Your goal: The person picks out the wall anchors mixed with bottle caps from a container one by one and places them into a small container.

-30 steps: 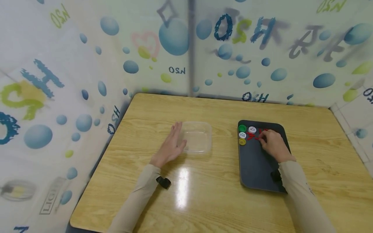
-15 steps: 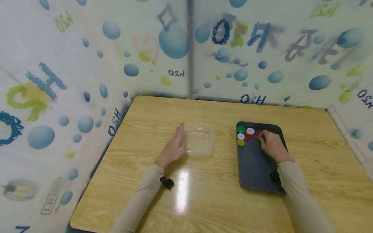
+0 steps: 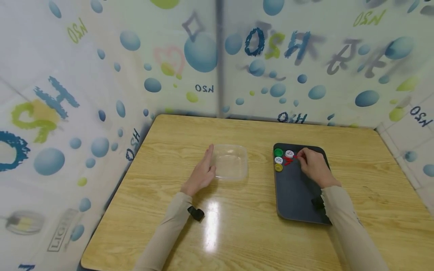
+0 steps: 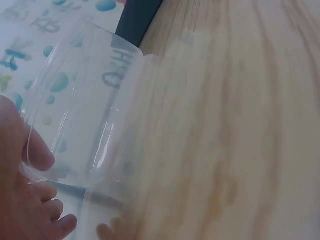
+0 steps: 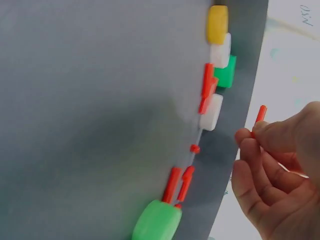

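Observation:
A clear plastic container [image 3: 234, 177] sits left of centre on the table. My left hand [image 3: 200, 174] lies along its left side, fingers fairly straight and thumb against the wall [image 4: 75, 115]. On the dark grey tray [image 3: 295, 199], my right hand [image 3: 315, 167] pinches a short red stick [image 5: 261, 114] between thumb and index finger. Left of it lie several red sticks [image 3: 288, 162], beside a green bottle cap [image 3: 278, 152], two white bottle caps [image 3: 289, 154] with printed marks, and a yellow bottle cap [image 3: 278, 167]. Another green cap [image 5: 157, 220] and more red sticks [image 5: 171, 185] appear in the right wrist view.
The wooden table [image 3: 244, 226] carries the tray at right and the container to its left. Patterned walls [image 3: 169, 75] stand along the back and left edges. A black wrist camera [image 3: 196, 213] sits on the left sleeve.
My right hand has shifted slightly left with the red stick, towards the white cap. My left thumb has drawn in and the hand lies closer along the container's side. The head view has tilted up a little.

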Demonstrator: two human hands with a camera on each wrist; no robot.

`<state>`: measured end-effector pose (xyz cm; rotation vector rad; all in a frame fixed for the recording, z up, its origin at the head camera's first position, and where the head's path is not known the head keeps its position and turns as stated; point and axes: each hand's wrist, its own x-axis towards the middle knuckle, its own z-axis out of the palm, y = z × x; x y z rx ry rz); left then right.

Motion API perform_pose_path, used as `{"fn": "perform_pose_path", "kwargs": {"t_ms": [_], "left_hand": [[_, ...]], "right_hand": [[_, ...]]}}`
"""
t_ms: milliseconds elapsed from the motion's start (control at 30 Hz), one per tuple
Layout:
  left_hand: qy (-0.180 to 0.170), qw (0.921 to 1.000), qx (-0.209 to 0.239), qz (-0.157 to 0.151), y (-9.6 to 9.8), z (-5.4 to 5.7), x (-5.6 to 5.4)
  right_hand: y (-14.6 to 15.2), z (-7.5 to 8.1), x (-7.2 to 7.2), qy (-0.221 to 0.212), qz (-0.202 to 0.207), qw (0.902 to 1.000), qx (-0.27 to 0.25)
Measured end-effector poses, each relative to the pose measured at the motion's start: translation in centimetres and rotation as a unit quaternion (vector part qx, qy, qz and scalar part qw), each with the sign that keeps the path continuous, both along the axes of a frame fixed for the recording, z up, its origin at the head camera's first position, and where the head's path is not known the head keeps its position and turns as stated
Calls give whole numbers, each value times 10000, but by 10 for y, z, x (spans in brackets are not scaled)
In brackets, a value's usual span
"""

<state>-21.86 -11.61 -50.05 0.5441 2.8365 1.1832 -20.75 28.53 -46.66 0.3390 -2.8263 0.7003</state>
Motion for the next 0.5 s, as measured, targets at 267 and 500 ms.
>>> {"fn": "perform_pose_path", "kwargs": {"t_ms": [267, 500], "left_hand": [[-18, 10000, 46, 35, -2, -4, -1], [-19, 10000, 29, 82, -2, -4, -3]], "right_hand": [[-13, 11, -2, 131, 58, 9996, -236], [-23, 20, -6, 111, 113, 9995, -259]]}}
